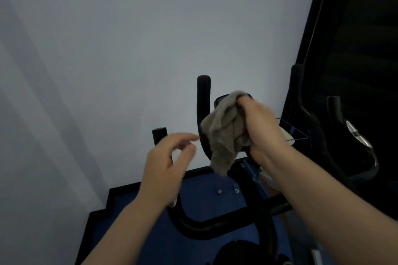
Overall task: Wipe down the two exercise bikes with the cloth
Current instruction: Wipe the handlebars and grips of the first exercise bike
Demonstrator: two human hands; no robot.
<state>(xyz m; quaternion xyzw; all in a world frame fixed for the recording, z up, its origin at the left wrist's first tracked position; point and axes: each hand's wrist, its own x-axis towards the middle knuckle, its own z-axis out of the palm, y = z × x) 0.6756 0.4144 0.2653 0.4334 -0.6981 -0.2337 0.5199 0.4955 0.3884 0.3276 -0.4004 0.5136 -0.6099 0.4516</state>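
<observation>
A black exercise bike [215, 225] stands right below me, its handlebars rising toward a pale wall. My right hand [261, 130] grips a bunched grey-beige cloth [224, 135] and holds it against the bike's console, which the cloth mostly hides. The cloth's loose end hangs down over the handlebar stem. My left hand [170, 161] hovers over the left handlebar with fingers curled and apart, holding nothing. A second black exercise bike [336, 135] stands at the right, with a silver grip plate on its handlebar.
A pale wall [129, 49] fills the view ahead, close to the handlebars. Blue floor [204, 198] with a black skirting edge lies beneath the bike. A dark window or panel [366, 28] rises at the far right behind the second bike.
</observation>
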